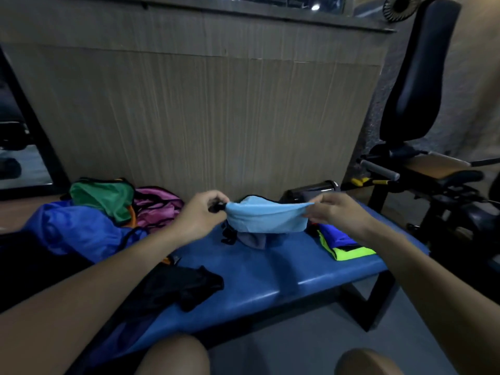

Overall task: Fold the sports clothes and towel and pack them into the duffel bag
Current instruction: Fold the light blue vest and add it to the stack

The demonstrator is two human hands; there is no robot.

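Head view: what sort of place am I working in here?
Most likely a gym or its changing area. A padded blue bench holds the sports clothes, a black weight machine with a padded backrest stands at right, and a mirror leans at far left.

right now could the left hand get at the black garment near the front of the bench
Probably not at once: the left hand pinches one end of the light blue cloth, held up with the right hand. The black garment lies uncovered on the bench under the left forearm, so after letting go, likely yes.
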